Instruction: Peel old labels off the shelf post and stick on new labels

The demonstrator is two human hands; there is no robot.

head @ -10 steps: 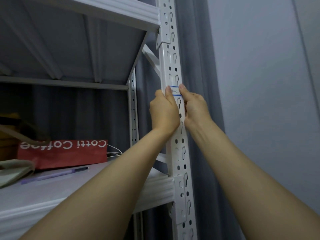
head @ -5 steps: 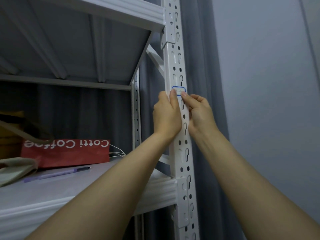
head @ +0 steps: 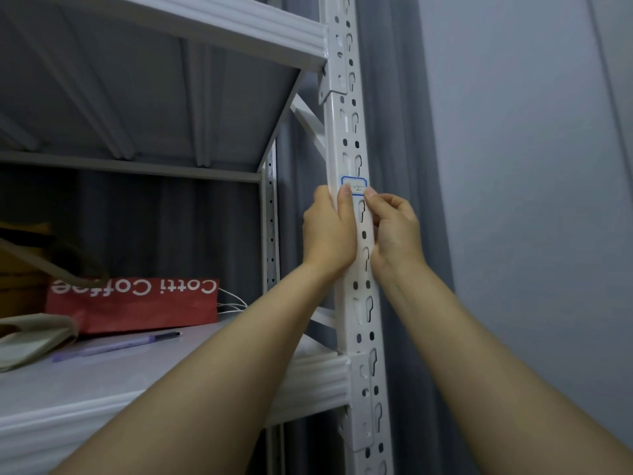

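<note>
I have both hands up on the white shelf post [head: 356,234], which runs from 12 to 6 o'clock just right of centre. One label [head: 354,185], white with a blue border and faint handwriting I cannot read, sits flat on the post's front face, just above my fingertips. My left hand [head: 329,231] wraps the post's left edge, fingers curled round it, thumb tip pressing the label's lower left corner; I judge that grip is there to brace the post and pin the sticker. My right hand [head: 394,228] is at 3 o'clock of the post, fingers loosely curled, its forefinger tip touching the label's lower right edge. Whether it is smoothing the label down or picking at the corner to lift it, I cannot tell; it grips nothing I can see.

Count: one label, one front post worked on, two hands. At 9 o'clock the lower shelf [head: 137,382] carries one red paper bag [head: 133,303] lying on its side, one purple pen [head: 116,346] in front of it, and one beige cloth bag [head: 30,337] at the far left edge. No spare labels are in view.
</note>
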